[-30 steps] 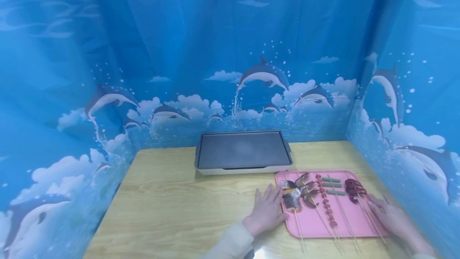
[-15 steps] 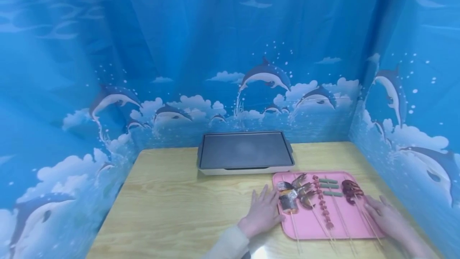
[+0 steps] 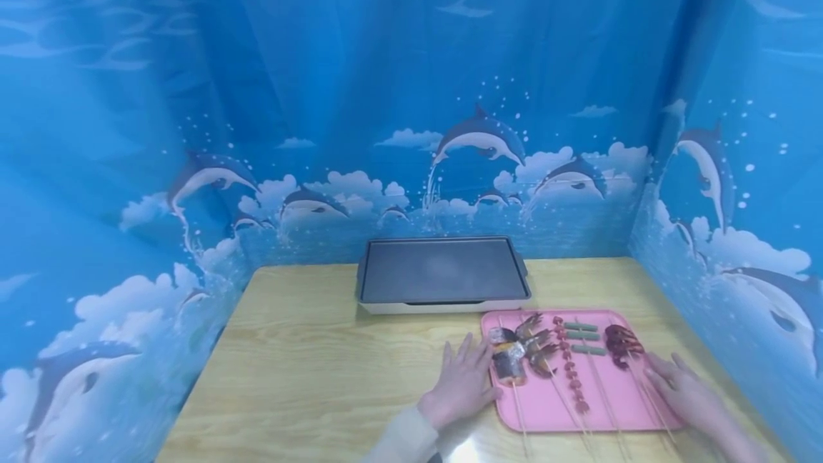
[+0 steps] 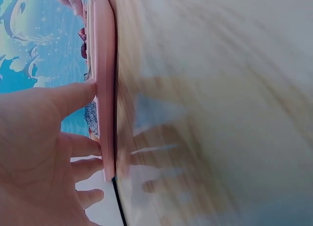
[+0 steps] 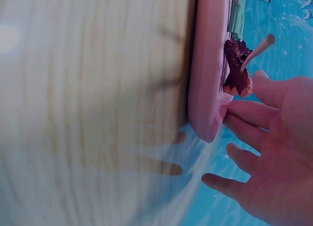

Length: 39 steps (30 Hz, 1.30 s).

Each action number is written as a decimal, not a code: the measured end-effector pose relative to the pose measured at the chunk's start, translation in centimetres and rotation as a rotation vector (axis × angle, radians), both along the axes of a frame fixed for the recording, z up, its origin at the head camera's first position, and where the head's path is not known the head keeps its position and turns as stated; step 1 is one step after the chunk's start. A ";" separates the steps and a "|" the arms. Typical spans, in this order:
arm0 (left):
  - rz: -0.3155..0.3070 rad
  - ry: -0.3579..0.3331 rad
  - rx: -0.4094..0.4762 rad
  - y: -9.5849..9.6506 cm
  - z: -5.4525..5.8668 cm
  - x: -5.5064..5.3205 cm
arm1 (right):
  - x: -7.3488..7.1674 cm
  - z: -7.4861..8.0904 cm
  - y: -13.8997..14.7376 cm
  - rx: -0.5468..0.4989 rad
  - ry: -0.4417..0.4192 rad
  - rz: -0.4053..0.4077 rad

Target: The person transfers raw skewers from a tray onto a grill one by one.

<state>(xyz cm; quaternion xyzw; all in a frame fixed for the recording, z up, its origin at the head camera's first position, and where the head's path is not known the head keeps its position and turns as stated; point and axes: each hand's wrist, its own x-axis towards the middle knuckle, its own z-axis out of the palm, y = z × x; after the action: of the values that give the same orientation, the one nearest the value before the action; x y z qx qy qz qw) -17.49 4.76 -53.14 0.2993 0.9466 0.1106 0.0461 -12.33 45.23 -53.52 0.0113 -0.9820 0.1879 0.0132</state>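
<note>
A pink tray (image 3: 536, 414) lies on the wooden table with several skewers on it. From the left come silvery fish chunks (image 3: 510, 364), brown tail-shaped pieces (image 3: 539, 350), small red pieces (image 3: 571, 371), green sticks (image 3: 584, 336) and a dark red, octopus-like piece (image 3: 621, 343). My left hand (image 3: 458, 386) touches the tray's left side, thumb and fingertips against its rim in the left wrist view. At the right side, my right hand (image 3: 689, 393) has extended fingers; in the right wrist view two fingertips (image 5: 234, 108) meet the rim, while the lower ones stand apart from it.
Behind the tray, close to its back left corner, stands a flat dark griddle (image 3: 444, 270) with a pale base. The wooden table (image 3: 308, 370) extends to the left. Blue dolphin-print curtains (image 3: 360, 91) enclose the back and sides.
The tray with its skewers has slid a little to the left relative to the griddle. Both hands have moved left along with it, and the head view has shifted slightly.
</note>
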 end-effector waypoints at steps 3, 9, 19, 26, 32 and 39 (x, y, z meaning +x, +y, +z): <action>0.003 -0.022 0.014 -0.3 0.1 0.0 | -0.1 0.0 -0.3 -0.016 0.000 0.004; 0.008 -0.036 0.025 -1.1 0.3 0.1 | -0.1 0.1 -0.9 -0.018 0.007 0.015; 0.025 -0.042 0.037 -2.5 0.3 0.2 | 0.1 0.4 -2.0 -0.048 0.008 0.034; 0.032 -0.063 0.067 -3.3 0.5 0.3 | 0.0 0.3 -2.8 -0.068 0.014 0.041; 0.041 -0.057 0.060 -4.1 0.3 0.3 | 0.0 0.3 -3.5 -0.072 0.016 0.049; 0.040 -0.050 0.069 -5.3 -0.3 0.0 | 0.0 0.4 -4.6 -0.099 0.009 0.057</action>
<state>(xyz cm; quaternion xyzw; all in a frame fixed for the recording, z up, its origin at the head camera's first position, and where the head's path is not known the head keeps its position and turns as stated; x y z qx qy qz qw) -17.47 -0.56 -53.46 0.2788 0.9466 0.1518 0.0571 -12.36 40.64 -53.13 0.0397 -0.9708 0.2364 0.0130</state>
